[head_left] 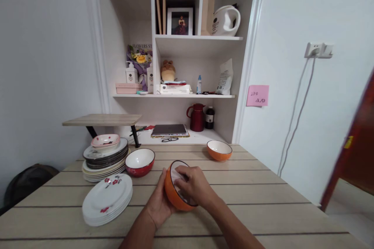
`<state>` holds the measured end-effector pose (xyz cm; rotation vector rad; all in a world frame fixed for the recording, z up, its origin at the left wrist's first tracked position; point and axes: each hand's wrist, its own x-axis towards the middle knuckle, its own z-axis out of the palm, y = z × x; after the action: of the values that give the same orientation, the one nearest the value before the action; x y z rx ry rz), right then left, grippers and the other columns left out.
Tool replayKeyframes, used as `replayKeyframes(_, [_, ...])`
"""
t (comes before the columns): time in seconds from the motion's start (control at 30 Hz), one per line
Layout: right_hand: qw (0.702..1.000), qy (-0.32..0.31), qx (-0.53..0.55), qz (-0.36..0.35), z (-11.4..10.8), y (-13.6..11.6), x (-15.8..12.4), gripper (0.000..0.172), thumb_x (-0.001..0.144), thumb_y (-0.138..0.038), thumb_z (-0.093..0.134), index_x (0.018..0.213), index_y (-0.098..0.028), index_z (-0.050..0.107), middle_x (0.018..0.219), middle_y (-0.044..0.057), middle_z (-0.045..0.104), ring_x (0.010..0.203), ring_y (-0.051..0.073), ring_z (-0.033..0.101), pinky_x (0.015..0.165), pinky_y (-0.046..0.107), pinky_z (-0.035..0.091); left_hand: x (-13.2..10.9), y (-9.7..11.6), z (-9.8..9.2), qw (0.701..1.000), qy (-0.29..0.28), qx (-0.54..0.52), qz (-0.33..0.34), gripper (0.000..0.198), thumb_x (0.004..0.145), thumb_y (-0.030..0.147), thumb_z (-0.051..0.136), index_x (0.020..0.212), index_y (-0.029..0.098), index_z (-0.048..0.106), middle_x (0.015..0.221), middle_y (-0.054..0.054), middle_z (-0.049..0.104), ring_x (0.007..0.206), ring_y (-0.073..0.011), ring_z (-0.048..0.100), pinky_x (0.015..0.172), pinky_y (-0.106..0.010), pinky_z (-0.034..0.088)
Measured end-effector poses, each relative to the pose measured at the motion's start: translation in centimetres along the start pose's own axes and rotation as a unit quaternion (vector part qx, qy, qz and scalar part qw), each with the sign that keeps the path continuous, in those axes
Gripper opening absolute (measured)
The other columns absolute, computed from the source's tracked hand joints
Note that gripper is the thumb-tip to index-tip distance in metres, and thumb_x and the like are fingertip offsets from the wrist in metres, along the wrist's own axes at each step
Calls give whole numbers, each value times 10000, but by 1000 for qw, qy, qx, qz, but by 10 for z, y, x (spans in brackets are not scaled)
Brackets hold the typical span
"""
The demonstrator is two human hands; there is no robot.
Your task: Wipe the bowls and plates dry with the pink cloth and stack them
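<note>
A round, glossy orange bowl (174, 195), ceramic-looking, is showing a whitish interior and a thin dark rim. It is tilting above the near middle of the pale wood-slatted counter (263, 210); whether its base is touching the slats, I cannot tell. The left hand (161, 199) is gripping it from outside, along its left and lower side. The right hand (194, 186) is dipping over the rim, its fingers bending inside the bowl; whether they are pinching anything, I cannot tell. Counting bowls, two orange ones are showing, the second orange bowl (220, 155) sitting upright farther back on the right. One red bowl with a white interior (140, 169) is standing beside two stacks of plates (106, 198) on the left.
</note>
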<state>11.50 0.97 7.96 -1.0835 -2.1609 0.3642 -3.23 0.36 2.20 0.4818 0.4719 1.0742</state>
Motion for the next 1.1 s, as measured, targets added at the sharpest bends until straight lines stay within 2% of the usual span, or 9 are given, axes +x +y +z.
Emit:
replayKeyframes(0.1, [991,-96,77,-58,-17,4,-8,181,747,-99,558,821,-218,672,723,-41,625,660,115,536,612,199,346,-2,1,-1,1000,2,-1,5,533,889,549,575,1200,124,660,988,-120,771,978,-284,708,945,-425,500])
replayKeyframes(0.2, [990,-128,-12,-55,-34,9,-14,145,724,-123,612,782,-224,698,797,-16,656,719,136,567,631,222,333,-4,3,-1,1000,-1,-2,-2,560,886,542,584,1271,137,624,1036,-118,767,1021,-289,699,964,-422,488])
replayKeyframes(0.37, [968,-47,-213,122,-33,16,-11,98,773,-231,594,795,-224,689,777,57,719,699,202,602,570,288,204,-5,2,2,999,6,19,-26,572,891,507,600,1326,136,587,1016,-110,776,1068,-279,689,1000,-392,465])
replayKeyframes(0.53, [975,19,-144,170,-10,15,-2,112,796,-211,553,816,-210,663,771,65,723,685,186,594,568,281,224,-3,0,4,999,-10,8,-29,586,896,493,601,1360,137,560,1019,-108,777,1087,-278,683,1004,-386,465])
replayKeyframes(0.7, [994,49,18,92,-1,1,-3,193,809,-175,538,964,-199,651,715,6,665,653,160,549,602,246,328,0,3,0,999,-13,-4,-32,555,901,539,567,1285,143,620,1002,-103,779,1040,-273,701,982,-395,484])
replayKeyframes(0.8, [988,-39,152,-8,-9,-3,-9,334,759,-93,521,1031,-223,666,825,-15,664,717,144,576,668,222,423,0,4,-1,1000,-21,-15,-9,577,896,578,546,1211,107,659,1020,-132,770,1037,-288,700,985,-413,484])
replayKeyframes(0.9, [974,-127,170,-76,-15,2,-12,459,652,16,461,920,-246,726,948,-7,629,858,144,608,778,231,474,-2,1,1,999,-36,-6,-2,568,899,546,561,1221,87,653,1036,-147,765,1057,-305,690,1003,-429,471])
replayKeyframes(1.0, [994,-40,86,-59,-12,12,-9,483,651,39,454,895,-254,749,964,23,571,951,172,595,867,284,476,-3,-1,3,999,-33,10,-18,555,903,503,576,1304,122,607,1054,-129,766,1078,-302,683,1018,-427,458])
replayKeyframes(1.1, [995,88,53,21,-9,21,-6,530,729,4,468,1132,-262,688,1033,48,545,864,168,593,852,332,496,-4,1,3,999,-16,12,-33,622,890,543,574,1369,147,552,1083,-116,762,1092,-301,677,1022,-426,452])
